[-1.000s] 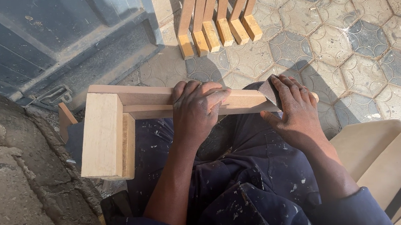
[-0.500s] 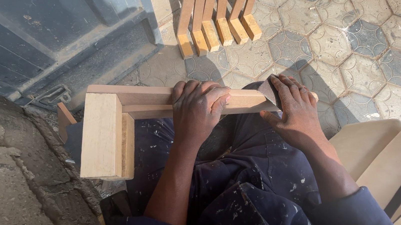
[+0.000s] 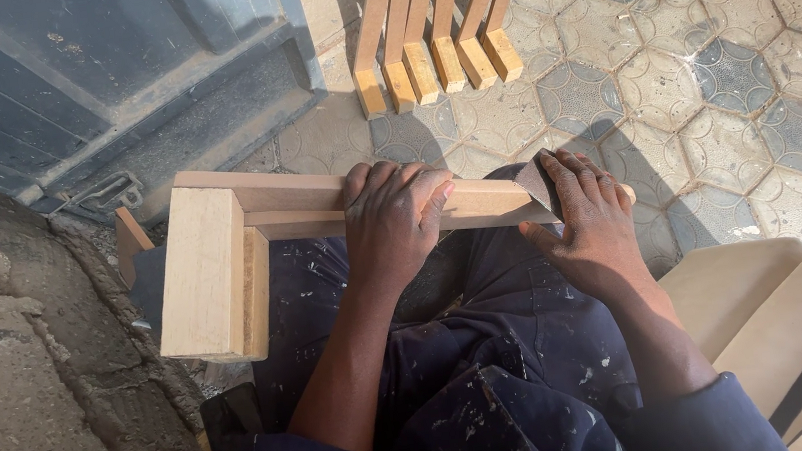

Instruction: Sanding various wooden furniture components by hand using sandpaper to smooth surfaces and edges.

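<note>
A pale wooden frame piece (image 3: pixel 215 267) lies across my lap, with a thick block at its left end and long rails running right. My left hand (image 3: pixel 396 221) is clamped over the rails near their middle. At the rails' right end my right hand (image 3: pixel 590 224) presses a dark sheet of sandpaper (image 3: pixel 535 185) flat on the wood. I wear dark paint-speckled clothes (image 3: pixel 498 366).
Several wooden slats (image 3: pixel 434 25) lean on the hexagon-tiled floor (image 3: pixel 723 48) ahead. A grey-blue metal door (image 3: pixel 83 80) stands at upper left, rough concrete (image 3: pixel 28 399) at left. Curved pale wooden parts (image 3: pixel 793 312) lie at lower right.
My right hand with the sandpaper has shifted slightly along the rail's right end. The left hand and the frame have stayed put.
</note>
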